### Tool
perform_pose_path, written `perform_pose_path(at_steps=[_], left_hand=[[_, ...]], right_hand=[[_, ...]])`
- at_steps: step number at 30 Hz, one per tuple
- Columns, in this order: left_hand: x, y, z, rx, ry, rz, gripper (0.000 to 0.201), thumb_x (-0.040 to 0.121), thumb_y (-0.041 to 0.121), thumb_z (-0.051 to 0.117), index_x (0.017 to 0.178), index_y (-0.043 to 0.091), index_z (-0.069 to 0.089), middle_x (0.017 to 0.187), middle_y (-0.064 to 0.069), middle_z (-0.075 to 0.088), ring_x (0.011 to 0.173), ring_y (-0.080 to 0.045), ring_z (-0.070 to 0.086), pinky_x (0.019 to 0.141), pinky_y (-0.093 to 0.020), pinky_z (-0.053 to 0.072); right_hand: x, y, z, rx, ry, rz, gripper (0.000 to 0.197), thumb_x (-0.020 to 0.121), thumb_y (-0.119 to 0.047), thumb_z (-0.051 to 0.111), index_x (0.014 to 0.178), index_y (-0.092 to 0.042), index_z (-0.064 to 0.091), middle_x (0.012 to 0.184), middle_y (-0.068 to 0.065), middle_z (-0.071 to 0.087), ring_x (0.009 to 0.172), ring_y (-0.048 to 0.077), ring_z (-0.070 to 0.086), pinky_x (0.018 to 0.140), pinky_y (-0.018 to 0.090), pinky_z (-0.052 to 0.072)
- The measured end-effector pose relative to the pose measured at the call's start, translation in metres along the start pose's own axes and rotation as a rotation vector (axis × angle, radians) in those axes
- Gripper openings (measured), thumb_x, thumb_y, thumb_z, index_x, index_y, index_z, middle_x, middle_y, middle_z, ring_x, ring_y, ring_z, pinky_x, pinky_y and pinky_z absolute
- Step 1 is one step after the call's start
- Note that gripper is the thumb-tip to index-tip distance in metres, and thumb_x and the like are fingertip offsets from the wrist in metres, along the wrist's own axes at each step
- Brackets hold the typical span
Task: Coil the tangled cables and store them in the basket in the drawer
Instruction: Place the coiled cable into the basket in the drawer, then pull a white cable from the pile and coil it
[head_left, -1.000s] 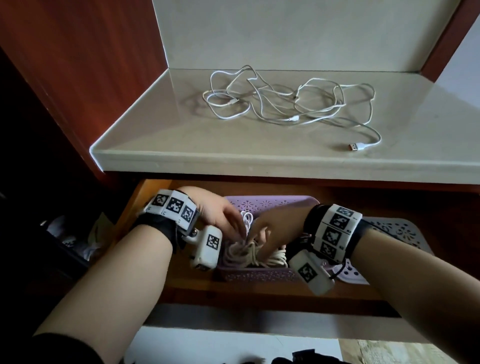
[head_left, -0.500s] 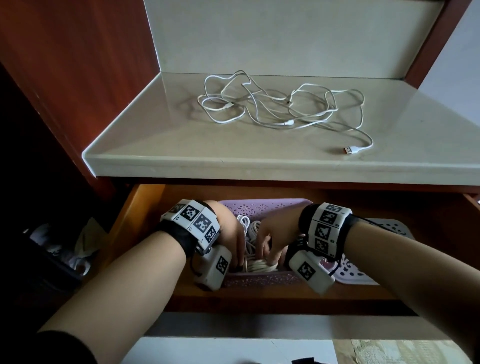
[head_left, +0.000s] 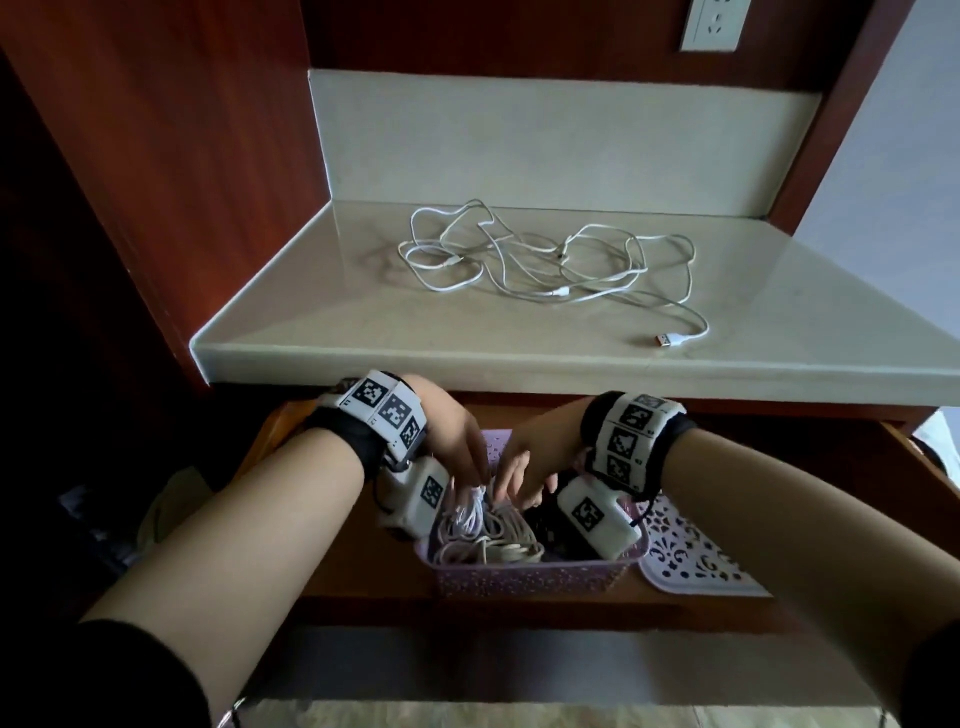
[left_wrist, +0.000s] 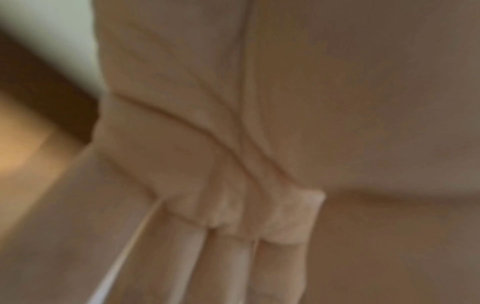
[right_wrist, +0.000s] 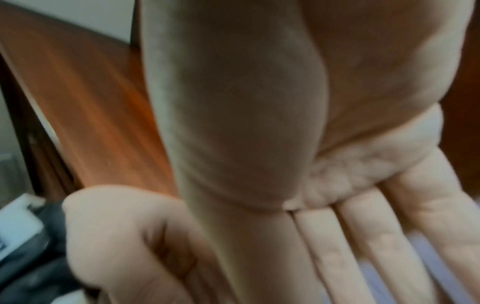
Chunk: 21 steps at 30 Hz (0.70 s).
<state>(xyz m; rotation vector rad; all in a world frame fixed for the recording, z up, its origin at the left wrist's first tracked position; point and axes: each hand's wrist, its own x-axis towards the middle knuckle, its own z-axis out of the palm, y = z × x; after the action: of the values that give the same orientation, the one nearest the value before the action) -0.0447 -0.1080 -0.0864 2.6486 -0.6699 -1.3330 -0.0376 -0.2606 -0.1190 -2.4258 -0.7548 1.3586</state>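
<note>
Lilac perforated plastic forms the basket, which sits in the open wooden drawer close to its front edge. Inside it lie coiled cables, pale loops piled toward the basket's left side, with something dark on its right side that I cannot make out. Both hands are over the basket. The left hand reaches down from the left with its fingers extended, their tips at the top of a white cable bundle; the left wrist view is blurred and shows straight fingers and a thin pale strand, but whether they pinch it I cannot tell. The right hand comes in from the right, fingers also stretched out and relaxed toward the same bundle; the right wrist view shows its palm flat and fingers straight, holding nothing. A pale perforated lid lies flat in the drawer, just beside the basket's right side. On the stone shelf above the drawer a tangled white cable is spread loosely across the middle, and its USB plug lies near the shelf's front edge toward the right. A wall socket shows at the top.
</note>
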Motion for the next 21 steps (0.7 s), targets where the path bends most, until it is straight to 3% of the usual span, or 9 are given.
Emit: perform_pose_path(at_steps=[2, 5, 7, 9, 14, 16, 18, 21], left_hand=[[-0.016, -0.001, -0.021, -0.042, 0.083, 0.031, 0.034, 0.095, 0.02, 0.057, 0.128, 0.01, 0.056, 0.105, -0.001, 0.069, 0.078, -0.009, 0.065, 0.071, -0.017, 0.052], [-0.038, -0.002, -0.055, -0.18, 0.148, 0.091, 0.031, 0.098, 0.013, 0.05, 0.126, -0.001, 0.049, 0.106, -0.017, 0.068, 0.067, -0.008, 0.068, 0.071, -0.025, 0.054], [-0.048, 0.002, -0.076, -0.217, 0.26, 0.114, 0.026, 0.099, 0.013, 0.048, 0.122, 0.002, 0.05, 0.093, -0.011, 0.068, 0.067, -0.009, 0.068, 0.069, -0.026, 0.053], [-0.051, 0.009, -0.093, -0.277, 0.404, 0.149, 0.018, 0.098, 0.013, 0.049, 0.113, 0.004, 0.054, 0.086, -0.006, 0.067, 0.069, -0.012, 0.067, 0.066, -0.025, 0.053], [-0.022, 0.022, -0.116, -0.389, 0.656, 0.167, 0.009, 0.093, 0.009, 0.056, 0.102, 0.005, 0.057, 0.092, -0.008, 0.064, 0.07, -0.014, 0.064, 0.051, -0.018, 0.051], [-0.009, 0.027, -0.123, -0.372, 0.719, 0.136, 0.012, 0.093, 0.007, 0.053, 0.104, 0.005, 0.058, 0.087, -0.007, 0.063, 0.066, -0.012, 0.062, 0.048, -0.017, 0.049], [0.002, 0.034, -0.129, -0.294, 0.747, 0.073, 0.011, 0.093, 0.002, 0.05, 0.096, 0.012, 0.055, 0.075, -0.001, 0.058, 0.059, -0.009, 0.056, 0.048, -0.018, 0.046], [0.016, 0.039, -0.133, -0.25, 0.699, 0.014, 0.011, 0.091, 0.002, 0.053, 0.092, 0.013, 0.054, 0.067, -0.001, 0.052, 0.053, -0.012, 0.049, 0.046, -0.019, 0.04]], right_hand=[[-0.021, -0.003, -0.019, 0.076, 0.135, -0.054, 0.029, 0.092, -0.009, 0.06, 0.12, -0.012, 0.061, 0.095, 0.001, 0.067, 0.076, 0.007, 0.063, 0.068, 0.019, 0.05], [-0.054, -0.005, -0.046, 0.244, 0.26, -0.143, 0.017, 0.094, -0.006, 0.055, 0.109, -0.009, 0.062, 0.083, -0.003, 0.071, 0.072, 0.01, 0.066, 0.066, 0.019, 0.053], [-0.075, -0.005, -0.061, 0.34, 0.31, -0.196, 0.014, 0.095, -0.004, 0.052, 0.105, -0.006, 0.062, 0.084, 0.003, 0.071, 0.074, 0.016, 0.067, 0.066, 0.022, 0.054], [-0.092, -0.002, -0.077, 0.358, 0.435, -0.2, 0.015, 0.095, -0.007, 0.052, 0.106, -0.004, 0.063, 0.086, 0.005, 0.07, 0.072, 0.014, 0.067, 0.062, 0.019, 0.052], [-0.113, 0.015, -0.111, 0.285, 0.792, -0.069, 0.011, 0.092, -0.014, 0.058, 0.094, -0.007, 0.066, 0.084, 0.003, 0.068, 0.069, 0.014, 0.064, 0.053, 0.016, 0.047], [-0.109, 0.021, -0.122, 0.257, 0.835, -0.014, 0.008, 0.091, -0.013, 0.059, 0.089, -0.009, 0.066, 0.084, 0.003, 0.067, 0.067, 0.012, 0.063, 0.051, 0.016, 0.048], [-0.103, 0.025, -0.133, 0.224, 0.848, 0.03, 0.01, 0.09, -0.011, 0.059, 0.083, -0.015, 0.064, 0.088, 0.005, 0.068, 0.067, 0.011, 0.064, 0.052, 0.017, 0.049], [-0.094, 0.03, -0.145, 0.135, 0.827, 0.106, 0.012, 0.089, -0.01, 0.057, 0.089, -0.016, 0.067, 0.1, 0.008, 0.069, 0.067, 0.009, 0.065, 0.058, 0.022, 0.053]])
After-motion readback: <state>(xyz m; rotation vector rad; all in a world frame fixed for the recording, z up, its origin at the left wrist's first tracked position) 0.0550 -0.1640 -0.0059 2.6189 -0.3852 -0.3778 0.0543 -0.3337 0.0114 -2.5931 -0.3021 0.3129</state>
